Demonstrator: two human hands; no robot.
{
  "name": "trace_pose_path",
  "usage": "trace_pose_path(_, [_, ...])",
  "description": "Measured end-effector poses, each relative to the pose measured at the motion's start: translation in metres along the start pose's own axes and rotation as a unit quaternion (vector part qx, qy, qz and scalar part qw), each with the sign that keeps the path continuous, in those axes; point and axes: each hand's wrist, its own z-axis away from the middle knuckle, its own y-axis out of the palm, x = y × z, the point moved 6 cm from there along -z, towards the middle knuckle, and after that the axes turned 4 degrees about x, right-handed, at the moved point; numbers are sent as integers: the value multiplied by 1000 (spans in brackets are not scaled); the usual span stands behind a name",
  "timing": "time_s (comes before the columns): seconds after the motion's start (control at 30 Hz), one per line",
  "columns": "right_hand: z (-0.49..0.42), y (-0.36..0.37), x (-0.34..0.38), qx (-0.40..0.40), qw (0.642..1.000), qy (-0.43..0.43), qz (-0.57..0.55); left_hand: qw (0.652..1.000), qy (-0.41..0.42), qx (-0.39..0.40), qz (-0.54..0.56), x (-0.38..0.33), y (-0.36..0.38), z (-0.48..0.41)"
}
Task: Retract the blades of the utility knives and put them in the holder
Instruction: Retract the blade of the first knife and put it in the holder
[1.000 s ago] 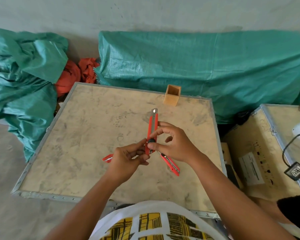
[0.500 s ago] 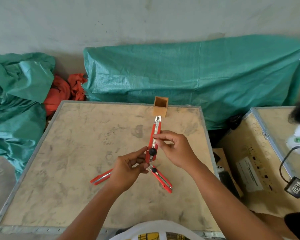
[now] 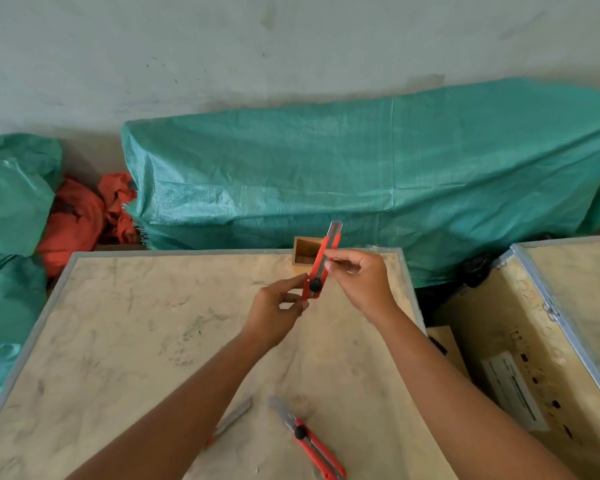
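Note:
Both hands hold one red utility knife (image 3: 323, 261) upright over the far part of the table (image 3: 136, 341), a short stub of blade showing at its top. My left hand (image 3: 278, 313) pinches its lower end by the black knob. My right hand (image 3: 359, 282) grips the upper body. Just behind the knife stands the small wooden holder (image 3: 303, 250), open side showing. A second red knife (image 3: 314, 445) lies near me with its blade out. A third knife (image 3: 231, 419) lies beside it, blade out, its body mostly hidden under my left forearm.
Green tarpaulin (image 3: 361, 174) covers bulky things behind the table, with more tarpaulin and an orange cloth (image 3: 80, 220) at the left. A wooden crate (image 3: 548, 341) with a metal edge stands close on the right. A narrow gap separates it from the table.
Both hands have carried the held knife away from me, up close to the holder. The view has shifted, so the two lying knives now sit low in the frame.

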Motion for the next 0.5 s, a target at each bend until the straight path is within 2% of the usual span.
trace_pose_path(0.2, [-94,12,-36,-55,998,5,16,997,-4,-10,-81,19,-6,-108])
trace_pose_path(0.33, [-122,27,-61,-64,996,-1,63,977,-43,76,-193,40,-3,-154])
trace_pose_path(0.5, [-127,41,-82,-56,990,-21,131,976,-87,136,-148,64,6,-175])
